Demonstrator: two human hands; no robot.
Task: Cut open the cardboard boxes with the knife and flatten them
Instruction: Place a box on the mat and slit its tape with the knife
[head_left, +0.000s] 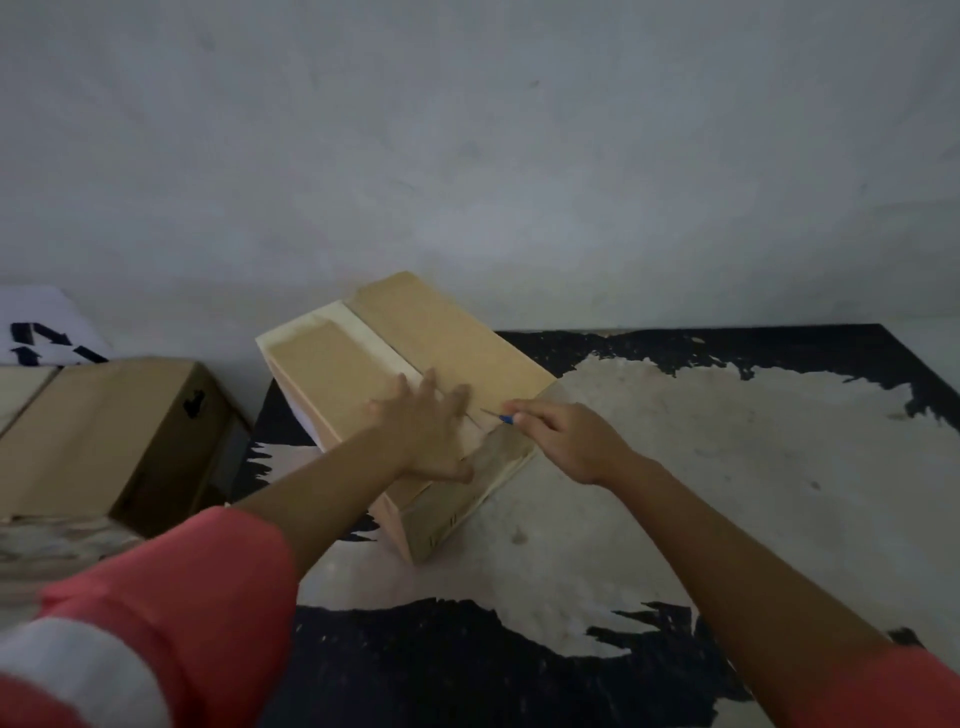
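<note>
Lettering was what I looked for first, and I could read none. The white panel (47, 332) far left of the fingers bore bold black arrow-like marks. The small dark print on the near end of the cardboard box (415, 353) was too blurred to make out.

That box lay directly under the left hand (421, 431), whose fingers (428, 382) were spread and pressed flat on its top, just left of the centre seam. The right hand (566, 436) was just right of them at the near end of the seam, and its fingers (524, 408) pinched the knife (501, 417). The knife had a blue handle, and its thin blade pointed toward the left fingers with the tip at the seam.

The box was plain brown corrugated card, oblong and set at an angle, with paler strips along the seam and edges. It sat on a black surface (779, 358) worn through to broad, pale, ragged patches; I could not tell whether this was a table or the floor. A dull, smudged grey wall (467, 156) rose beyond the fingertips.

Well left of the left fingers sat a second box (104, 431), also brown, with a black mark on its side. The left arm wore a pinkish-red sleeve (182, 597) with a pale grey band.
</note>
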